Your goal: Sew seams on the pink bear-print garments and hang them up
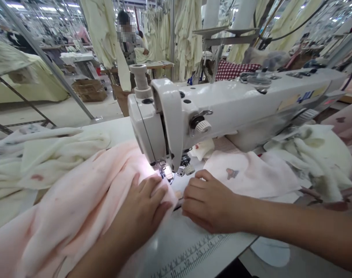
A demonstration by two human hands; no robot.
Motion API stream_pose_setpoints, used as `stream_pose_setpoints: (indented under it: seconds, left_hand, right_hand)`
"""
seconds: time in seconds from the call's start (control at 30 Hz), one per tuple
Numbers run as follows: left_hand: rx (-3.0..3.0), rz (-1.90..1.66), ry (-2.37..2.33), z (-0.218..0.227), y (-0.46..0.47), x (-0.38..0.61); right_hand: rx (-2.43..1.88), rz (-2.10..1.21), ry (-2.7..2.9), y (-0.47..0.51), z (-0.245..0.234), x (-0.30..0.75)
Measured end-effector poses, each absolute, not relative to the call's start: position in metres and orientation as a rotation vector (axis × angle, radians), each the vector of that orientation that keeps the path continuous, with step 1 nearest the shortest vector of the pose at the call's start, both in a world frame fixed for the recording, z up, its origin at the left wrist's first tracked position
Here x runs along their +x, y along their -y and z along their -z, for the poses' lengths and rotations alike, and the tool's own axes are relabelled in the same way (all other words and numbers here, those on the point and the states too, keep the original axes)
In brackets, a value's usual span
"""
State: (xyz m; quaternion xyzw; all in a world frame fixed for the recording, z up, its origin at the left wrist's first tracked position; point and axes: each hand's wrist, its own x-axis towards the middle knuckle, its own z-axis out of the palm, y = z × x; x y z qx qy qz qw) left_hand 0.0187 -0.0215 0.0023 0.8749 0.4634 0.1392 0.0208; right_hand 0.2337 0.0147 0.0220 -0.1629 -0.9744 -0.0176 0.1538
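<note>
My left hand [145, 206] lies flat on a pale pink fleece fabric [74, 208], fingers stretched toward the presser foot [167, 173] of a white sewing machine [222, 104]. My right hand [207, 200] sits just right of the needle with fingers curled, pinching the pink fabric's edge near the foot. The machine's lamp lights the cloth under the needle.
Cream fleece pieces [33, 162] pile at the left, more printed pieces [309, 154] at the right under the machine arm. A ruler strip [190, 256] runs along the table's front edge. A person [129, 38] works at a far table among hanging garments.
</note>
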Motion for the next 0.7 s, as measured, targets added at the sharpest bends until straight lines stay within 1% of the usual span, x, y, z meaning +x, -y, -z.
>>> stream_pose_setpoints:
  seconds: [0.2,0.47,0.7]
  left_hand:
    - [2.737,-0.486,-1.412,0.002,0.007,0.012]
    - [2.756,-0.629,-1.268,-0.001,0.006,0.011]
    - [2.846,-0.756,-1.302,0.002,-0.011,-0.001]
  right_hand:
    - [-0.574,-0.053,2.793,-0.038,-0.014,0.226]
    - [-0.587,0.030,2.875,-0.039,-0.005,0.221]
    - [-0.694,0.054,2.926,-0.043,-0.009,0.218]
